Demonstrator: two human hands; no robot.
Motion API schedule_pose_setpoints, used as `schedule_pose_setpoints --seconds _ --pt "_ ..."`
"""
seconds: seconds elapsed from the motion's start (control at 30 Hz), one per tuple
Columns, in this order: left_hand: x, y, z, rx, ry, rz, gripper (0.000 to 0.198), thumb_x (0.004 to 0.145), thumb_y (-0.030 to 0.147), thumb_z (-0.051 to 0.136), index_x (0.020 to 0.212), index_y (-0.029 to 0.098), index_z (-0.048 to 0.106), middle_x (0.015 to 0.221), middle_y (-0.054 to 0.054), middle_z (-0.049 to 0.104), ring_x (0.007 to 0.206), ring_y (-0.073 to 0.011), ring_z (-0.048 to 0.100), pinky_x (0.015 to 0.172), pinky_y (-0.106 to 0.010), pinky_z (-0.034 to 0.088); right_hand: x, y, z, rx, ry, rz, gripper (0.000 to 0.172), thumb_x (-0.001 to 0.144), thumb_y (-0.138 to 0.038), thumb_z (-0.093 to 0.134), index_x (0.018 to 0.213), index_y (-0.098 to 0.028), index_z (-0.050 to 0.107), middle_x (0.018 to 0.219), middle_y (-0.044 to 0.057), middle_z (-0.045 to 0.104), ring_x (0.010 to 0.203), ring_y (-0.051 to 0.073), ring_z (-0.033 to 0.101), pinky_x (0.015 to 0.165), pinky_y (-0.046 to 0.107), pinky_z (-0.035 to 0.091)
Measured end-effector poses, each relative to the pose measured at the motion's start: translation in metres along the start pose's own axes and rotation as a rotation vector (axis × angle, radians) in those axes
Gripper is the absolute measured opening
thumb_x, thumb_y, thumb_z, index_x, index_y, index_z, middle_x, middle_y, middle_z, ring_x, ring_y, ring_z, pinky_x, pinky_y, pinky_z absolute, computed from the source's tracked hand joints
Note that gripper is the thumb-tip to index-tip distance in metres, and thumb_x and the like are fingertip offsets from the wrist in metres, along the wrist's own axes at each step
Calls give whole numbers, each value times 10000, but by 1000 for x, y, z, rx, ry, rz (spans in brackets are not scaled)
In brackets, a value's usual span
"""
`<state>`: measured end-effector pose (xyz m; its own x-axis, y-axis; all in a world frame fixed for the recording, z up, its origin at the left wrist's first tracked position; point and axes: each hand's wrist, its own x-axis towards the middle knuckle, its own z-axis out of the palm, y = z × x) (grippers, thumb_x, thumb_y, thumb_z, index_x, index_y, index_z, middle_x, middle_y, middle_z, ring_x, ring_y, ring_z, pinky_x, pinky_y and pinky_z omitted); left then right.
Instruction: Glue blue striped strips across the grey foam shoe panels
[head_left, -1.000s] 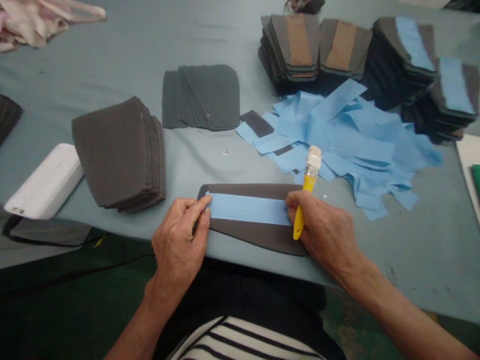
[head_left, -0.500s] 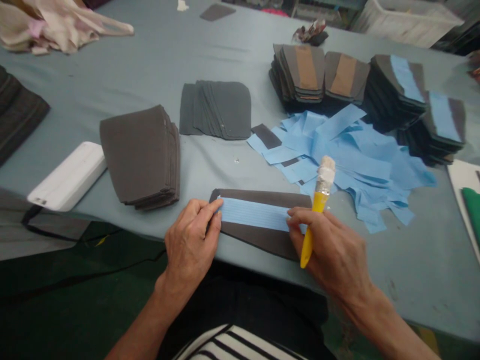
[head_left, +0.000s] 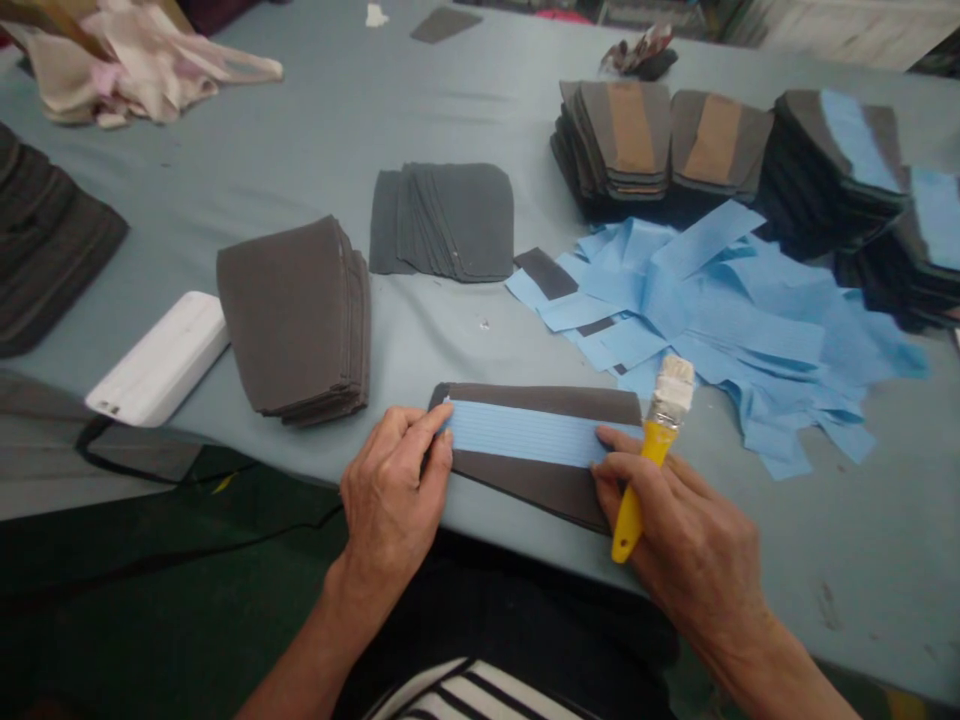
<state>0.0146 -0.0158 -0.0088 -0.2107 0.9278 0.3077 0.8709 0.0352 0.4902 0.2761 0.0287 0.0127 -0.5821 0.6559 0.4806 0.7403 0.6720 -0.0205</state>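
- Head view: a dark panel [head_left: 544, 402] lies at the near edge of the tabletop [head_left: 465, 350], with a blue strip [head_left: 529, 433] across it.
- Left hand [head_left: 394, 490]: narrow, fingers pressing the strip's left end.
- Right hand [head_left: 682, 555]: holding a yellow brush [head_left: 649, 460], fingers [head_left: 619, 465] touching the strip's right end.
- Beyond the panel: blue scraps [head_left: 712, 310] and stacked panels [head_left: 611, 140].
- Left of the panel: a grey stack [head_left: 289, 320].
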Motion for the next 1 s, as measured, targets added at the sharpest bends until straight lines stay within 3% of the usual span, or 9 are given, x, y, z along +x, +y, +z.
schedule_pose_setpoints --seconds 0.23,0.37,0.5,0.57,0.67,0.77,1.0 --pt "0 -1 1 -8 13 9 287 1074 271 569 1289 206 748 1021 -36 740 920 -199 723 792 -311 523 -6 7 -2 -22 31 19 95 1061 -168 642 983 -210 607 1174 64 825 934 253 817 749 322 544" --pt "2 1 -9 -8 55 45 265 1076 235 563 1259 157 738 1036 -64 745 954 -205 724 829 -316 558 -6 8 1 -18 65 11 87 1046 -156 662 987 -198 614 1141 74 831 890 257 815 757 328 546" --pt "2 17 -20 32 109 105 249 1069 224 582 1253 139 726 1066 -97 759 994 -241 706 924 -388 549 -7 8 1 -36 75 19 68 1050 -174 662 1003 -202 622 1132 70 833 892 264 812 752 332 537" --pt "1 30 -18 46 82 191 276 1075 239 577 1303 142 696 1171 -114 772 1097 -259 709 1016 -415 533 -7 8 1 -35 76 26 78 1061 -188 652 994 -211 618 1133 64 833 904 263 811 730 330 520" --pt "-5 45 -5 77 -65 338 451 1110 351 503 1480 98 557 1490 -168 673 1430 -319 591 1215 -476 441 -7 7 -1 -37 75 35 91 1069 -191 644 985 -211 618 1152 65 829 911 257 809 678 333 480" --pt "-11 44 7 136 -197 365 592 1126 465 421 1562 66 452 1642 -189 539 1564 -354 460 1300 -532 346 -7 7 -2 -25 65 39 95 1073 -187 636 980 -204 626 1165 73 826 917 257 809 653 338 457" --pt "-27 18 -5 187 -140 298 595 1133 420 417 1595 46 412 1678 -234 474 1648 -320 317 1365 -515 147 -6 5 -3 -31 61 43 91 1064 -172 649 978 -195 629 1160 83 828 891 267 808 657 346 454"
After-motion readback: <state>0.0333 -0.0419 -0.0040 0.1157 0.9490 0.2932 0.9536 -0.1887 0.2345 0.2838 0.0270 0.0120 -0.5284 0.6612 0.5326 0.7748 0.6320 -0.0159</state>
